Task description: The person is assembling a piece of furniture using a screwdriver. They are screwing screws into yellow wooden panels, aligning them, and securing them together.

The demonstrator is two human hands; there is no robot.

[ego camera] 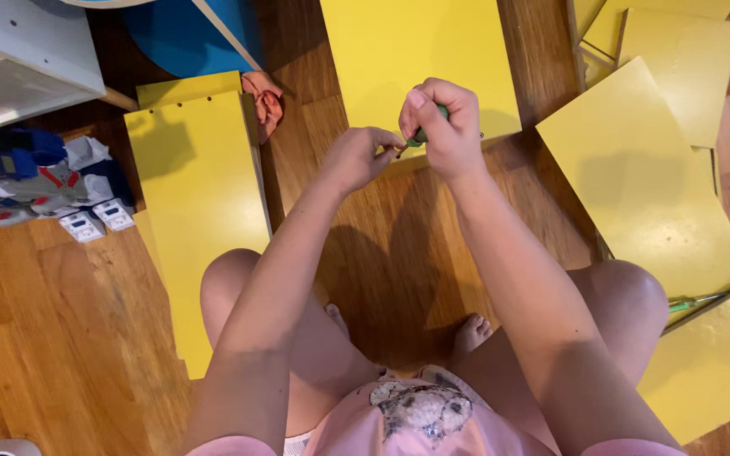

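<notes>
Green-handled screwdriver (420, 135) sits gripped in the right hand (445, 127), just above the near edge of a yellow panel (407, 51) lying on the wooden floor (61, 338); the curled fingers hide most of the handle, and its tip is too small to make out clearly. No container shows, only more yellow boards (204, 203) spread flat around the person's knees. The left hand (356, 156) is pinched nearly closed, fingertips meeting at the tool's tip on something tiny that cannot be identified.

Orange cloth (264, 101) beside yellow panel (200, 203); toy robot (31, 173) left.
</notes>
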